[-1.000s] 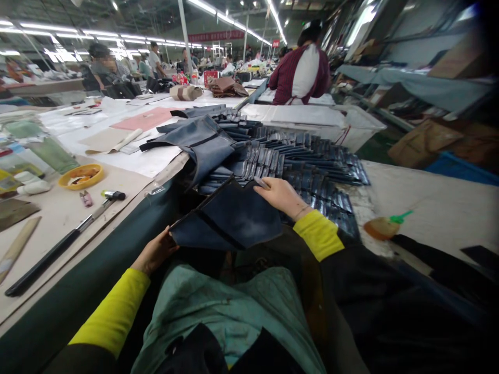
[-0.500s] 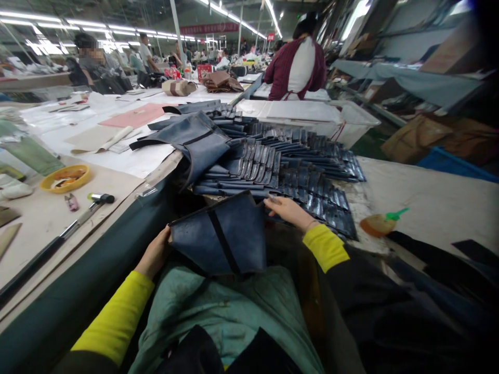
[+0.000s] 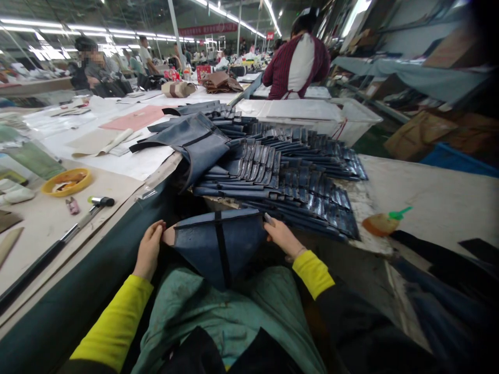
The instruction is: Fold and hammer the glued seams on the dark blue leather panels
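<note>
A dark blue leather-like piece (image 3: 198, 244) with a black strip across it hangs above my green apron, stretched between both hands. My left hand (image 3: 150, 249) is closed on a tan flap at the piece's left end. At its upper right corner, my right hand (image 3: 281, 236) pinches the edge, with a small greyish object at the fingertips that I cannot make out. Just beyond lies a large pile of similar blue pieces (image 3: 257, 166), overlapping in rows with shiny ends. One larger blue piece (image 3: 195, 137) drapes over the pile's left side.
On the left table are a yellow bowl (image 3: 66, 182), a brush (image 3: 78, 228), and a small pink clip (image 3: 72, 205). To the right sits a bottle (image 3: 380, 224) with a green nozzle. A white bin (image 3: 351, 124) and a person in dark red (image 3: 296, 65) are beyond the pile.
The blue piece has tilted and dropped, its upper edge now nearly level, with a tan flap showing at left. My right hand has moved down; my left hand has shifted slightly left and up.
</note>
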A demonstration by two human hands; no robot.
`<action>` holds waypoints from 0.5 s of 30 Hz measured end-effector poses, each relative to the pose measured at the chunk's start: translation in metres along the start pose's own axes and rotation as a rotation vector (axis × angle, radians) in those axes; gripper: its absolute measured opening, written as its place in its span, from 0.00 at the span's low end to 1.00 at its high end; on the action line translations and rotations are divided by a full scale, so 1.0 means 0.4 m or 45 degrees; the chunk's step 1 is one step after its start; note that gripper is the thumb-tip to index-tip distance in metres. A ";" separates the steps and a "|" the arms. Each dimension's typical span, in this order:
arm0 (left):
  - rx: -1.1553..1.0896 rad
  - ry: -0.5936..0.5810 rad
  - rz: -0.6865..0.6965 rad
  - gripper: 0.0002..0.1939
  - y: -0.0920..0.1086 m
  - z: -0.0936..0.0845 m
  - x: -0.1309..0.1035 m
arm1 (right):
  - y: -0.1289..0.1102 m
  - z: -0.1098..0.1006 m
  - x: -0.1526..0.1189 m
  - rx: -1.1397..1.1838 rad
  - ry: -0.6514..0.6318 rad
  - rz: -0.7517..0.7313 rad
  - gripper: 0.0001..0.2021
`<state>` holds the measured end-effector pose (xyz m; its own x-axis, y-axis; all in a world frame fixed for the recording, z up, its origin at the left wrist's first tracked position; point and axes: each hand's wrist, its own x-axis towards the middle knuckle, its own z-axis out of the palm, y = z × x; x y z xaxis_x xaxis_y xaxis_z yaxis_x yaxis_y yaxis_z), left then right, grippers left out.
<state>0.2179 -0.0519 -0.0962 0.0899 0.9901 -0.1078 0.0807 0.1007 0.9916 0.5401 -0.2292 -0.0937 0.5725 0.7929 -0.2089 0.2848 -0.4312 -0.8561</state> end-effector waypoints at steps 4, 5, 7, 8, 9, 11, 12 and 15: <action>0.339 -0.011 0.573 0.14 0.076 0.044 -0.036 | 0.051 0.050 -0.049 0.212 0.074 0.122 0.15; 0.451 -0.115 0.707 0.13 0.094 0.070 -0.053 | 0.054 0.058 -0.051 0.254 0.102 0.131 0.15; 0.682 -0.364 0.960 0.14 0.119 0.137 -0.092 | 0.054 0.068 -0.049 0.324 0.148 0.134 0.14; 0.788 -0.474 1.067 0.15 0.126 0.176 -0.114 | 0.053 0.071 -0.048 0.350 0.164 0.134 0.14; 0.888 -0.564 1.154 0.16 0.128 0.216 -0.135 | 0.053 0.072 -0.047 0.371 0.175 0.135 0.14; 1.051 -0.682 1.286 0.18 0.121 0.290 -0.172 | 0.055 0.075 -0.047 0.395 0.187 0.136 0.14; 1.113 -0.713 1.338 0.19 0.113 0.320 -0.186 | 0.057 0.075 -0.047 0.401 0.190 0.136 0.15; 1.236 -0.732 1.455 0.21 0.081 0.376 -0.210 | 0.067 0.076 -0.048 0.402 0.188 0.127 0.16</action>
<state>0.3621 -0.1465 -0.0657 0.8672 0.3101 0.3896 0.2617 -0.9495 0.1734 0.5135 -0.2430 -0.1271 0.6969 0.6730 -0.2478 -0.0165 -0.3304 -0.9437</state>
